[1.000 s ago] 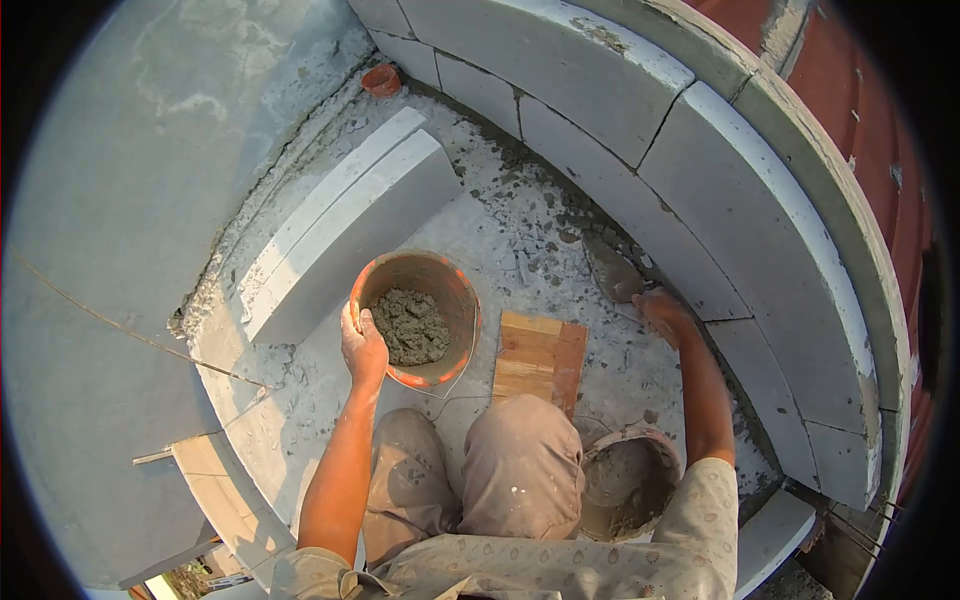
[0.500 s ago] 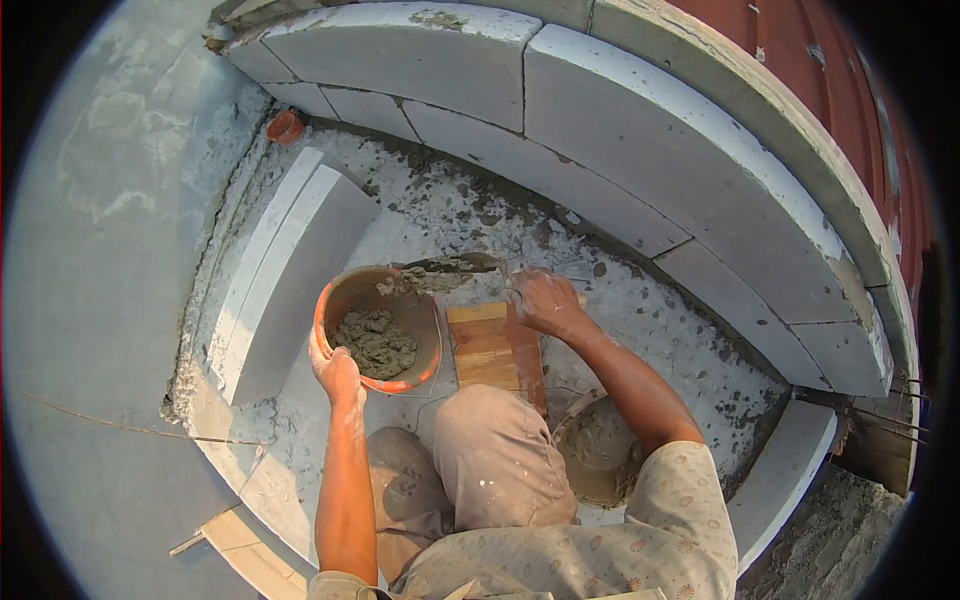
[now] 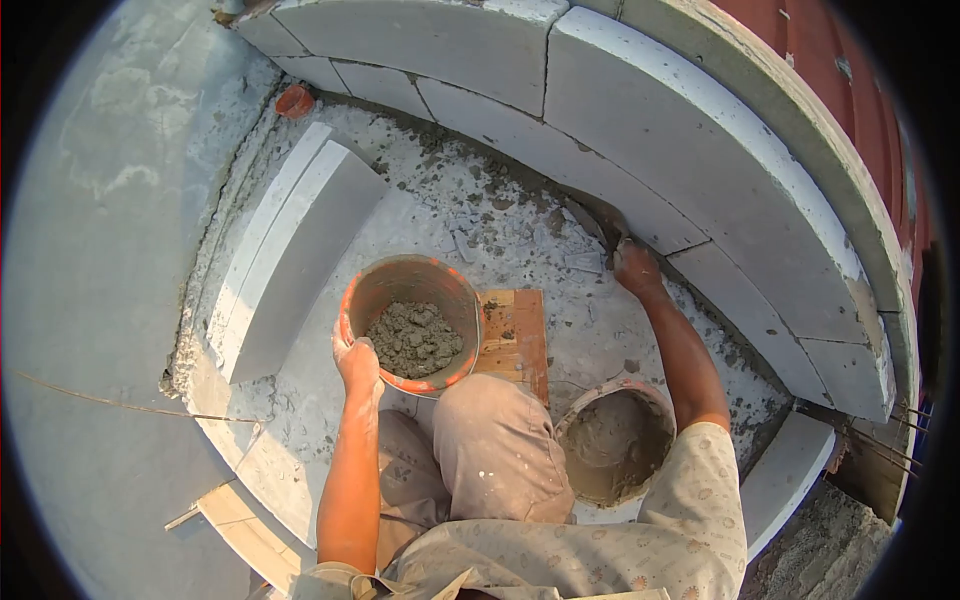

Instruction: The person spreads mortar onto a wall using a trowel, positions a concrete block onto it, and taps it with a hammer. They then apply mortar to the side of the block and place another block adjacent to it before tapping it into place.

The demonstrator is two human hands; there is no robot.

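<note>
My left hand (image 3: pixel 358 365) is closed on the near-left rim of an orange bucket (image 3: pixel 455 292), which tilts towards me beside my knee. Grey wet mortar (image 3: pixel 415 340) lies inside it. Stretched forward and to the right, my right hand (image 3: pixel 638 268) is closed round a trowel (image 3: pixel 600 215); its handle is hidden in my fist. The trowel's blade is at the foot of the curved wall of pale blocks (image 3: pixel 690 190), by the joint between wall and floor. Just right of the bucket lies a wooden board (image 3: pixel 515 335).
A round tub (image 3: pixel 655 400) of smoother, wetter mortar stands by my right knee. Two curved pale blocks (image 3: pixel 300 250) stand on the left, with a small orange container (image 3: pixel 295 101) beyond them. Mortar crumbs and flakes litter the floor (image 3: pixel 440 215). Thin rods (image 3: pixel 905 440) stick out at far right.
My right hand has moved from beside the bucket, forward and right to the wall's foot, with the trowel. The bucket, in my left hand, sits slightly further right in view.
</note>
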